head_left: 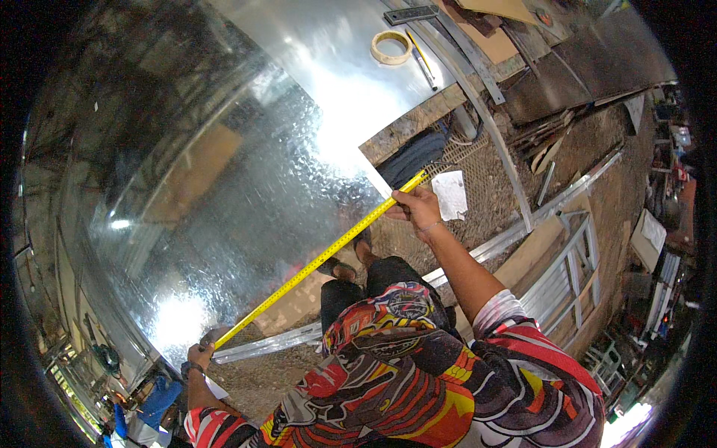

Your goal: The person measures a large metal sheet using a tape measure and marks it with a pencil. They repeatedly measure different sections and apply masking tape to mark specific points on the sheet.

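A yellow tape measure (299, 271) is pulled out straight along the near edge of a shiny sheet of metal (246, 172). At the sheet's near left corner, my left hand (199, 355) is closed around the tape's left end; the case is mostly hidden by the fingers. My right hand (418, 208) pinches the tape close to its other end, at the sheet's right corner. A short piece of the tape sticks out past those fingers. Beside my right hand lies a creased white paper (449, 196).
A roll of masking tape (390, 48) and a marker-like stick (423, 63) lie on the sheet's far part, near a metal square (411, 15). Metal strips (482, 134) run along the right. A welded frame (575, 269) rests on the ground. Another person (153, 407) is at lower left.
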The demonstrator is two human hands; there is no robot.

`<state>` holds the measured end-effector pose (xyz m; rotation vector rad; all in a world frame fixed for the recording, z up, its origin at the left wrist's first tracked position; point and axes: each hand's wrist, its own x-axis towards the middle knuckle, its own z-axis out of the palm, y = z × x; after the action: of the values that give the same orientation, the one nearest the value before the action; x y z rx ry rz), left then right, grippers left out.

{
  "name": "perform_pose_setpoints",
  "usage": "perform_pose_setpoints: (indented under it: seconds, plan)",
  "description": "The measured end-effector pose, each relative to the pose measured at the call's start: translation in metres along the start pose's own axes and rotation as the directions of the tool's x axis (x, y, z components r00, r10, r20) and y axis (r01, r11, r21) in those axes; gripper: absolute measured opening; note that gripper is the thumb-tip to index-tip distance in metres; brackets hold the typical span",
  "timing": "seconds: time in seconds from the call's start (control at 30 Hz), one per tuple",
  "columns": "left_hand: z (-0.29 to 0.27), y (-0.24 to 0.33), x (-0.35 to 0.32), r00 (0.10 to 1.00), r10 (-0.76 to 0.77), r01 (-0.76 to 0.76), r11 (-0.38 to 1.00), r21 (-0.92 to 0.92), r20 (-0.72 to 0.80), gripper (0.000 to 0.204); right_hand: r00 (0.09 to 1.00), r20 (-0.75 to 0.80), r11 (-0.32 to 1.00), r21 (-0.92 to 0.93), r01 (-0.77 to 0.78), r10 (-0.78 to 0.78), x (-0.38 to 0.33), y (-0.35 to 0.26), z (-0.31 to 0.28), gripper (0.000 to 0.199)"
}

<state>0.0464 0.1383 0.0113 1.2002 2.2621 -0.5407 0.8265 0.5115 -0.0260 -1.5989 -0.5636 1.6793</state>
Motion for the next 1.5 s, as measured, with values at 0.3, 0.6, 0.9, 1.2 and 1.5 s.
perform_pose_setpoints:
  seconds: [0.3,0.6,0.9,1.2,1.5]
  plan:
    - [-0.026,0.023,-0.030,0.986,-0.160,0.166,0.977,-0.132,0.052,0.053,1.000,0.006,0.999,0.045,-0.021,0.021,-0.003,-0.008,0.009,0.017]
    - [-0.068,0.097,-0.042,0.987,-0.156,0.158,0.987,-0.042,0.033,0.050,1.000,0.003,0.991,-0.131,0.026,-0.025,0.020,0.025,-0.023,0.025]
    - [-0.049,0.063,-0.026,0.951,-0.225,0.266,0.946,-0.185,0.213,0.051,0.448,-0.445,0.599,-0.744,0.296,-0.775,0.025,-0.065,-0.085,0.031]
    - [-0.048,0.074,-0.021,0.941,-0.208,0.277,0.926,-0.258,0.267,0.058,0.513,-0.031,0.120,-0.983,0.141,-0.858,0.216,-0.251,-0.030,0.036]
    - [-0.029,0.066,-0.031,0.973,-0.158,0.184,0.971,-0.151,0.168,0.063,0.653,0.299,-0.247,-0.953,0.174,-0.696,0.290,-0.253,0.025,0.035]
